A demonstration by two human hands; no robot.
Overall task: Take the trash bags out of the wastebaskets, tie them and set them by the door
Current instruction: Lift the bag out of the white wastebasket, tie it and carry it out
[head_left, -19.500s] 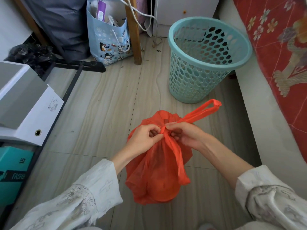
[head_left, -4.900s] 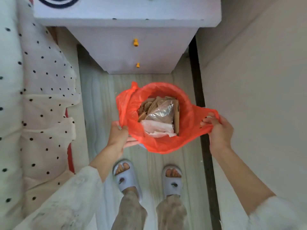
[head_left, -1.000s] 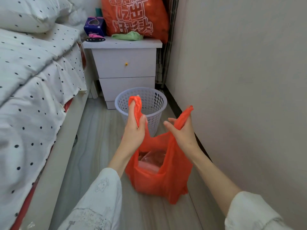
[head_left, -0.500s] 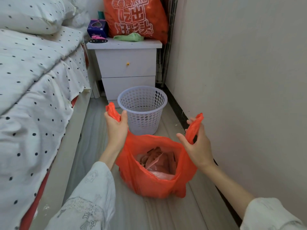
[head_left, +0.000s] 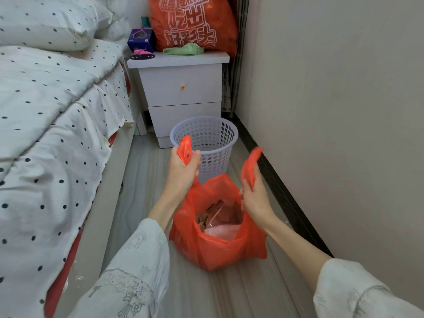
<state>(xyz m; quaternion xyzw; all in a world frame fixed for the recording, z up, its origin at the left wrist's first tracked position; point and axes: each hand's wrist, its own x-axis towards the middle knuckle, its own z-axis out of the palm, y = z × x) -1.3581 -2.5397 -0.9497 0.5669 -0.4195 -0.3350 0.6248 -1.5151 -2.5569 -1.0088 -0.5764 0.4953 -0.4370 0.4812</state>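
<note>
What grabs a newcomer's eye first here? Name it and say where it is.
The orange trash bag on the floor, mouth open, its handles gripped by the left hand and right hand. Behind it stands the empty lavender wastebasket, before the white nightstand.

Orange-red, white and pale lilac

The trash bag [head_left: 220,249] is orange-red; the wastebasket [head_left: 204,143] pale lilac with a pattern of holes; the bedding [head_left: 46,111] white with black dots; the nightstand [head_left: 181,92] white; the big bag [head_left: 192,24] on it orange with white lettering.
</note>
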